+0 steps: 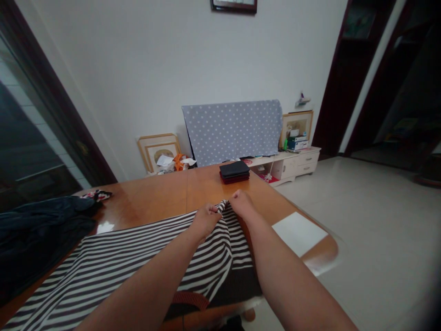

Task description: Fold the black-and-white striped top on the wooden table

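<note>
Over my remote feed I see both bare forearms (275,257) stretched forward and angled inward, the left hand (206,223) pinching, the right hand (241,203) near it, slightly farther out, also pinching.

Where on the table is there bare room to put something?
Bare wood shows on the table behind the striped garment, between the dark clothes and the dark stack; a smaller patch lies between that stack and the white sheet. Crowded: the left end, and around left hand and right hand.
</note>
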`<move>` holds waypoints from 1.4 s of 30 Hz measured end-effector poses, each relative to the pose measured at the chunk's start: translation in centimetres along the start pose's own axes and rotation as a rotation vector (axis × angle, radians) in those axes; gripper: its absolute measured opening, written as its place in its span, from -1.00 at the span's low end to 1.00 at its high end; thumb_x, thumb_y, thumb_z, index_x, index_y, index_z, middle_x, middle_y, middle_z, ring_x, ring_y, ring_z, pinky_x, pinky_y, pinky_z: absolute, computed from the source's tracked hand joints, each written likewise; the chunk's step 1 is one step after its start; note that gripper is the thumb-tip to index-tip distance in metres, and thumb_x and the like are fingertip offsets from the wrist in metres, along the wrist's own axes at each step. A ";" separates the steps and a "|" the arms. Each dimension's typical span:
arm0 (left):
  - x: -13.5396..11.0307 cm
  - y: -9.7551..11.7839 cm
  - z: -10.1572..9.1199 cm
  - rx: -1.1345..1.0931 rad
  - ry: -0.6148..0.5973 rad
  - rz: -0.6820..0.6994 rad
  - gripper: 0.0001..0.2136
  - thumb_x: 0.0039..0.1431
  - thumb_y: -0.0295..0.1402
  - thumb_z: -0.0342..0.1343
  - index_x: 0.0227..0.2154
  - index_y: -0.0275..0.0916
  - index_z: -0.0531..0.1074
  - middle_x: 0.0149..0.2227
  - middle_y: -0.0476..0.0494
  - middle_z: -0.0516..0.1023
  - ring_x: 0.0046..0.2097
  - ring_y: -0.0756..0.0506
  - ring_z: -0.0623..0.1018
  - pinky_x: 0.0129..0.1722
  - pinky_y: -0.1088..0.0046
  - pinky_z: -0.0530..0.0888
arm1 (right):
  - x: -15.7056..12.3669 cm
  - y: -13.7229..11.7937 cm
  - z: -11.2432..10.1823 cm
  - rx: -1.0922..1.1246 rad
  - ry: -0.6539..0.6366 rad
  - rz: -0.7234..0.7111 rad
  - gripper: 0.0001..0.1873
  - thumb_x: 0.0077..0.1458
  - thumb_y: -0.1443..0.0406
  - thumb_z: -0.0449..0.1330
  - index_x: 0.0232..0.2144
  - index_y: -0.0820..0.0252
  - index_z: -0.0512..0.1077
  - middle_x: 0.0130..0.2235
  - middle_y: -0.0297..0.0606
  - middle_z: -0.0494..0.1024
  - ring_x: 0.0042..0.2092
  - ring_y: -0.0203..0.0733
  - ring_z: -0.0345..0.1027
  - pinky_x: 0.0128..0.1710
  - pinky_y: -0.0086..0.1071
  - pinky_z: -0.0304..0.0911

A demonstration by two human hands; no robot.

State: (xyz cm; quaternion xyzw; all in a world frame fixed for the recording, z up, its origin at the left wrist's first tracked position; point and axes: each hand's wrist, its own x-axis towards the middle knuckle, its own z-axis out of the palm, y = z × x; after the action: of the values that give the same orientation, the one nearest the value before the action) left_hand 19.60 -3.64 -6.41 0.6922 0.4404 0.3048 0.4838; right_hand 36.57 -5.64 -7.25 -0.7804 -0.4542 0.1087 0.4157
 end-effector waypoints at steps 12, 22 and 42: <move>-0.6 0.8 -0.9 -0.060 0.040 0.041 -0.89 0.02 -0.30 0.14 -0.44 -0.24 0.43 -0.51 0.05 0.42 -0.42 0.00 0.39 -0.39 0.50 0.27 | -0.3 -1.1 1.7 0.149 -0.108 -0.035 -0.71 -0.12 0.14 0.29 -0.36 0.19 0.43 -0.37 -0.32 0.51 -0.34 -0.26 0.31 -0.41 -0.46 0.09; -1.5 -0.5 -1.1 0.114 0.043 0.171 -0.84 -0.03 -0.47 0.17 -0.33 -0.19 0.52 -0.36 -0.06 0.53 -0.26 -0.10 0.48 -0.20 0.42 0.35 | 0.0 -0.4 3.0 0.148 -0.098 0.014 -0.71 -0.02 0.34 0.13 -0.18 0.17 0.40 -0.27 -0.29 0.55 -0.30 -0.23 0.38 -0.37 -0.46 0.18; -7.4 2.1 -2.1 0.383 -0.195 0.536 -0.95 0.10 -0.32 0.18 -0.40 -0.14 0.50 -0.37 -0.11 0.47 -0.31 -0.12 0.42 -0.27 0.39 0.33 | 0.2 0.0 1.0 -0.089 -0.238 -0.224 -0.85 0.09 0.23 0.23 -0.30 -0.05 0.61 -0.13 -0.28 0.59 0.02 -0.05 0.30 0.05 -0.27 0.10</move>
State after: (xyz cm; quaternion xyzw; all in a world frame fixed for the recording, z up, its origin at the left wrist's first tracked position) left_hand 15.38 -9.79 -3.66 0.8874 0.2438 0.2654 0.2874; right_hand 36.14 -4.93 -7.84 -0.7241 -0.5889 0.1331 0.3333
